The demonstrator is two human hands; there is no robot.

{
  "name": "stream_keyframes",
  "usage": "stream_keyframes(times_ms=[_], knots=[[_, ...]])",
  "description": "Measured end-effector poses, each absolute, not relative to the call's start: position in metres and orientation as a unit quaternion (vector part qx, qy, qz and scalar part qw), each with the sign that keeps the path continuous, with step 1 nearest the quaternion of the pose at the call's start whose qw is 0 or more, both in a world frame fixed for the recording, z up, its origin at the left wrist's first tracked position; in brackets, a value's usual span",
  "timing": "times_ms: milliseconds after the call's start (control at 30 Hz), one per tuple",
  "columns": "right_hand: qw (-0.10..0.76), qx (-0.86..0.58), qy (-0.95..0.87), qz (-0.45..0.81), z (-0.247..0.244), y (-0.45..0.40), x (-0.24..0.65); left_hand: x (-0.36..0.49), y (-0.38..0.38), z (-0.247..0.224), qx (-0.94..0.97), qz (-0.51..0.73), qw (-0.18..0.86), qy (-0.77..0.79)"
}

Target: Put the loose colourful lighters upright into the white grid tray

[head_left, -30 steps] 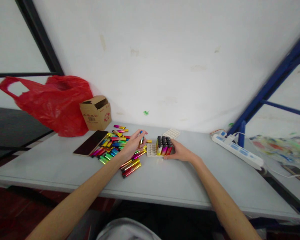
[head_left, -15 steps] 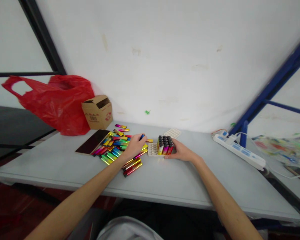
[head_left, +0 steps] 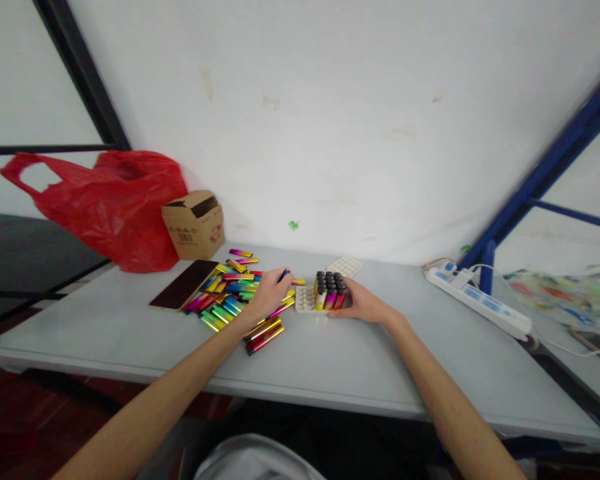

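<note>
Tabletop (head_left: 330, 360) of smooth pale grey fills the lower frame, with a crinkled red plastic bag (head_left: 115, 200), a small open cardboard box (head_left: 194, 224) and a flat dark slab (head_left: 183, 285) at left and a long white power strip (head_left: 480, 304) at right. At centre a loose heap of glossy rainbow-coloured sticks (head_left: 230, 293) lies beside a white pocketed tray (head_left: 310, 300) holding upright black-capped sticks (head_left: 330, 291). Left hand (head_left: 267, 293) pinches a blue-tipped stick (head_left: 283, 274) above the heap; right hand (head_left: 363, 303) rests curled against the tray's right side.
</note>
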State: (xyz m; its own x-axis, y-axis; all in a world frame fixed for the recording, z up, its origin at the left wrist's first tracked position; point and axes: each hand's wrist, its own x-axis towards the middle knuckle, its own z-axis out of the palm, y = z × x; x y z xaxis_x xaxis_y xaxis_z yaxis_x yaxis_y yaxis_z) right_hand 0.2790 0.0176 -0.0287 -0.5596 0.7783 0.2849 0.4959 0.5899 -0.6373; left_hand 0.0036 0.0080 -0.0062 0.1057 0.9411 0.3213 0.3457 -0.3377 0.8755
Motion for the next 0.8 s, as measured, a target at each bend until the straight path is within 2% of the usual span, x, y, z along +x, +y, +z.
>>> stream_keyframes(times_ms=[167,467,800], knots=[[0.273,-0.385,-0.845,0.25,-0.029,0.017,0.279,0.004,0.006,-0.002,0.677,0.454,0.324,0.481],[0.28,-0.388,-0.843,0.246,-0.031,0.017,0.28,0.004,0.004,-0.007,0.624,0.477,0.397,0.474],[0.289,-0.387,-0.836,0.261,-0.027,0.015,0.278,0.008,0.021,-0.005,0.687,0.468,0.367,0.417]])
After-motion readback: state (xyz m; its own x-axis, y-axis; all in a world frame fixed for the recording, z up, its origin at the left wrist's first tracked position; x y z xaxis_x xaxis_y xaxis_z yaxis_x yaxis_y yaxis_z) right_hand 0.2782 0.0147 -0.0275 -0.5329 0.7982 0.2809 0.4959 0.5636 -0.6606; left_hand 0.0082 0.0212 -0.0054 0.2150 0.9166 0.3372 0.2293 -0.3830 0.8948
